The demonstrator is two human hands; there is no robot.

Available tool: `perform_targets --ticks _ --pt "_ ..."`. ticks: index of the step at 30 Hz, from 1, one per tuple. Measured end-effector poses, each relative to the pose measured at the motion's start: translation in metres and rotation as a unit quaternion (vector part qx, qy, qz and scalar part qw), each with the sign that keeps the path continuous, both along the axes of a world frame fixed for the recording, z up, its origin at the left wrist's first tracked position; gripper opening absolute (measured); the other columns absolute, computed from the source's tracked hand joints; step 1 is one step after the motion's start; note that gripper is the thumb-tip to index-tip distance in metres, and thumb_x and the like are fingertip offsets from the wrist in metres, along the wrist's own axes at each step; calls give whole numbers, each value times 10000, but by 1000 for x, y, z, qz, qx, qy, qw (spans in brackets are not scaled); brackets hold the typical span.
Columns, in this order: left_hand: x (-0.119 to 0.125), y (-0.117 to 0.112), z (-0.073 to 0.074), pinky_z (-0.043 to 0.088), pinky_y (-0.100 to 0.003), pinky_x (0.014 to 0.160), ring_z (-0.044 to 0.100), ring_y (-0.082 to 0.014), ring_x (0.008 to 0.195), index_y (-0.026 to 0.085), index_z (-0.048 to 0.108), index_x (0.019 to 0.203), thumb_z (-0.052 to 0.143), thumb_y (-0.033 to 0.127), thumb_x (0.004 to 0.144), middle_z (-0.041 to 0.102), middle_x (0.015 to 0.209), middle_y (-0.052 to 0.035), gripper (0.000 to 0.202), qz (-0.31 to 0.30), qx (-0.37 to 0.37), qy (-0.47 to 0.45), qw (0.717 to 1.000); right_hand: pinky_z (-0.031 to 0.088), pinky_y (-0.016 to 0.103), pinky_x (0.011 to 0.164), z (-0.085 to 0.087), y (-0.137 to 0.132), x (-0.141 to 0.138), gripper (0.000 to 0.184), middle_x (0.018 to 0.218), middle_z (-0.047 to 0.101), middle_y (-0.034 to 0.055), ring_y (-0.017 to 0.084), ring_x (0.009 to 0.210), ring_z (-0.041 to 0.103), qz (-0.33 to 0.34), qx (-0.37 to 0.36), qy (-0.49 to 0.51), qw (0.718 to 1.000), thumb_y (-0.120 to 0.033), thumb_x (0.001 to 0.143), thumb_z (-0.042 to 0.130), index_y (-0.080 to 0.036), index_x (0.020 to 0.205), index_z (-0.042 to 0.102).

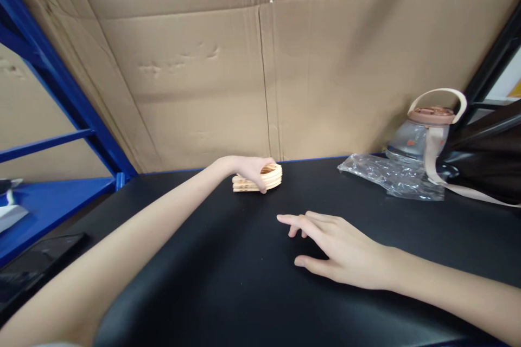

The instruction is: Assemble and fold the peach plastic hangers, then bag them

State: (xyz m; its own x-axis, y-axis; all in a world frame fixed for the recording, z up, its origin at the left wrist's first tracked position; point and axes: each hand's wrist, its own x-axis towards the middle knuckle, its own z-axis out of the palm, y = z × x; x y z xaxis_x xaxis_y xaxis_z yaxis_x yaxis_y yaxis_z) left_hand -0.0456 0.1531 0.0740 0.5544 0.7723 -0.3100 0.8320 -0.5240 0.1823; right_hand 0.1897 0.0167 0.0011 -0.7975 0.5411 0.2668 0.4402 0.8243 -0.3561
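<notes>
My left hand reaches to the far side of the black tabletop, its thumb and fingers closed around a small stack of cream-coloured, curved pieces. The stack has a rounded, open loop at its right end and flat layered edges at its left. What exactly the pieces are I cannot tell, and part of the stack is hidden under the hand. My right hand hovers nearer to me over the tabletop, with its fingers apart and nothing in them. Its index finger points toward the stack without touching it.
At the right stands a clear bottle with a pinkish lid, handle and strap, beside a crumpled clear plastic bag. Cardboard walls off the back of the black table. Blue metal framing rises at the left.
</notes>
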Motion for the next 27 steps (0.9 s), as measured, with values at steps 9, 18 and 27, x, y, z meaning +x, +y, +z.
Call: perform_targets --ticks 9,18,27 --pt "37 39 -7 410 -353 987 466 -275 1244 278 312 1413 695 468 559 452 1427 -57 955 -21 -20 3 1000 474 354 881 1 0 -1 548 1092 613 46 187 978 568 14 17 -6 1000 -292 913 529 -222 1407 303" --pt "11 -21 3 57 -543 1128 -126 -338 1429 244 -10 1505 569 667 701 -34 1593 -97 1078 12 148 -42 988 472 402 921 9 -2 4 515 1127 603 72 223 1029 566 21 22 -47 998 -333 924 506 -235 1406 356" --pt "-38 -91 -63 187 -437 1145 72 -299 1443 32 170 1473 284 559 933 150 1557 -202 762 185 269 -24 945 359 480 1062 5 35 5 562 1355 516 126 286 1240 485 -58 59 -79 993 -544 934 398 -157 1328 499"
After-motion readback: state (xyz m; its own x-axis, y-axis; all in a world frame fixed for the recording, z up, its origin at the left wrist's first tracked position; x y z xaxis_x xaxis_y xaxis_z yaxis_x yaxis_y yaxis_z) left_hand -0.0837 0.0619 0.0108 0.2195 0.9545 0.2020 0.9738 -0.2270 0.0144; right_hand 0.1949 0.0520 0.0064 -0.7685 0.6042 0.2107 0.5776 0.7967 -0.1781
